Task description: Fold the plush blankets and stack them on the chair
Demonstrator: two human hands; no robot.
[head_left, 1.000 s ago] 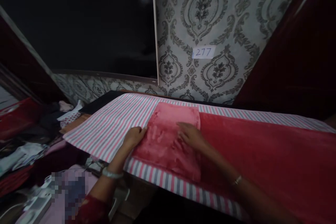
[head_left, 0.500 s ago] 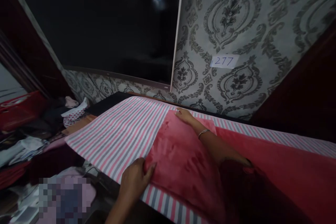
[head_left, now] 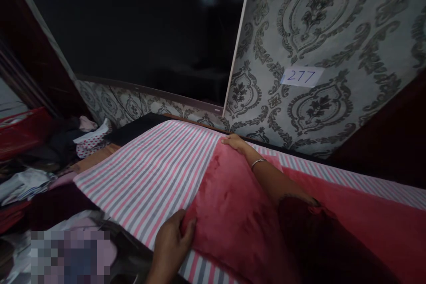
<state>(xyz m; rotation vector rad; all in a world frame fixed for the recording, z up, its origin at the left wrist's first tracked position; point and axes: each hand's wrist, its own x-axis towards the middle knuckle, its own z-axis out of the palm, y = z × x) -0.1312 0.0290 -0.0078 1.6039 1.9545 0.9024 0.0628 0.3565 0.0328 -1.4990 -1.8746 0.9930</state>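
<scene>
A red plush cloth (head_left: pixel 229 204) lies folded over on a sheet with pink, grey and white stripes (head_left: pixel 143 168). My left hand (head_left: pixel 171 242) pinches the near left corner of the cloth, thumb on top and fingers curled at its edge. At the far left corner, my right hand (head_left: pixel 235 143) is closed on the cloth's edge, its fingertips partly hidden. The right forearm, with a thin bracelet, reaches across the cloth and covers part of it. More red cloth (head_left: pixel 359 213) stretches away to the right along the striped sheet.
Behind the sheet, a large dark television (head_left: pixel 140 31) hangs on a patterned wall (head_left: pixel 316 13) with a paper marked 277 (head_left: pixel 302 76). Heaped clothes (head_left: pixel 33 182) and a red bag (head_left: pixel 25 131) lie at the left. A blurred patch (head_left: pixel 69 255) hides something at the lower left.
The view has shifted slightly, so the television and wall paper sit farther right. Both hands stay at the same corners of the red plush cloth, with little visible movement.
</scene>
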